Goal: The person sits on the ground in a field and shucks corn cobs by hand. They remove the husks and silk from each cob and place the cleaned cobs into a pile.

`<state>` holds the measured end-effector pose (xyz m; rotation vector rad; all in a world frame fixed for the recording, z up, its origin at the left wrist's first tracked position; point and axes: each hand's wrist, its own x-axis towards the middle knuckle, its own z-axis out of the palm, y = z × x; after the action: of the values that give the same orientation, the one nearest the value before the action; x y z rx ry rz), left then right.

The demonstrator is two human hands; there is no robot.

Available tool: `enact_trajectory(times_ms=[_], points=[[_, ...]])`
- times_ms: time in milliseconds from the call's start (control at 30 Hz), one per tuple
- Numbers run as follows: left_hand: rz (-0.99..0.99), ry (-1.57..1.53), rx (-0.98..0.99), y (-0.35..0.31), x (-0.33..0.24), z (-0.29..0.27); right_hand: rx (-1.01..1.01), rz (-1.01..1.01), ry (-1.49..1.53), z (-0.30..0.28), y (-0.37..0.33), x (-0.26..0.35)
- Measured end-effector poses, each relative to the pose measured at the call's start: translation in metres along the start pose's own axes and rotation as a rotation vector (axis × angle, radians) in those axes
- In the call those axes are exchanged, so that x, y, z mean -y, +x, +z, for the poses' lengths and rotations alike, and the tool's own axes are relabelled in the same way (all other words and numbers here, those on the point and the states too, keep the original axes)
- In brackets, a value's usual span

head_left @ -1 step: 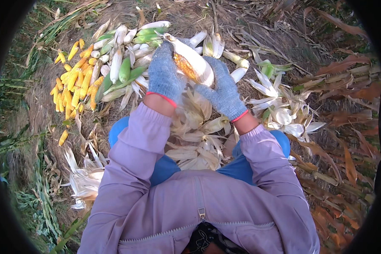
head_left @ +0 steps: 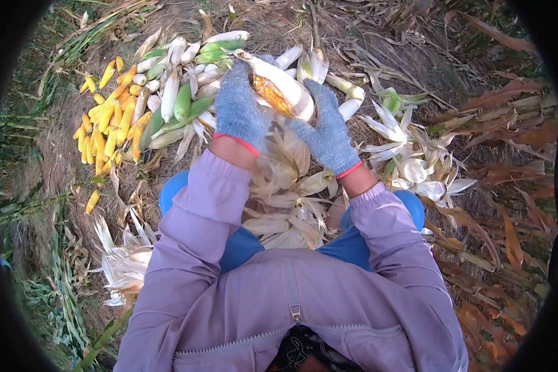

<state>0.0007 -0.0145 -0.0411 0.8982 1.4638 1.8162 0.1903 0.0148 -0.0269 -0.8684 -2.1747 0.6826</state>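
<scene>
An ear of corn (head_left: 271, 94) is held up between my two gloved hands, its pale husk (head_left: 299, 99) parted so that orange-yellow kernels show along one side. My left hand (head_left: 239, 108), in a grey-blue knit glove with a red cuff, is closed round the ear's left side; its fingertips are partly hidden. At the other end, my right hand (head_left: 330, 131) wears a matching glove, with the husk's blunt end between thumb and fingers. Loose dry husks (head_left: 291, 211) lie below, between my knees.
Bare yellow cobs (head_left: 111, 127) are heaped at the left. Beside them lies a pile of unhusked ears (head_left: 181, 102), green and white. More discarded husks lie at the right (head_left: 418, 167) and lower left (head_left: 127, 260). Dry stalks (head_left: 508, 167) line the right side.
The ear has shifted slightly up and left with my left hand. A little more of the kernels shows. My right hand has barely moved.
</scene>
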Motion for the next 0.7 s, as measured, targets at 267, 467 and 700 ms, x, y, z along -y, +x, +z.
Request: enact_trajectory(times_ms=[267, 467, 700], points=[[-0.057, -0.018, 0.114, -0.009, 0.010, 0.009, 0.059, 0.342, 0.476, 0.007, -0.001, 0.015], [-0.189, -0.261, 0.242, -0.027, -0.024, 0.030, 0.030, 0.717, 1.063, 0.019, -0.007, -0.024], [-0.218, -0.513, 0.335, -0.031, -0.031, 0.016, -0.323, 0.638, 1.683, -0.009, 0.014, -0.060]])
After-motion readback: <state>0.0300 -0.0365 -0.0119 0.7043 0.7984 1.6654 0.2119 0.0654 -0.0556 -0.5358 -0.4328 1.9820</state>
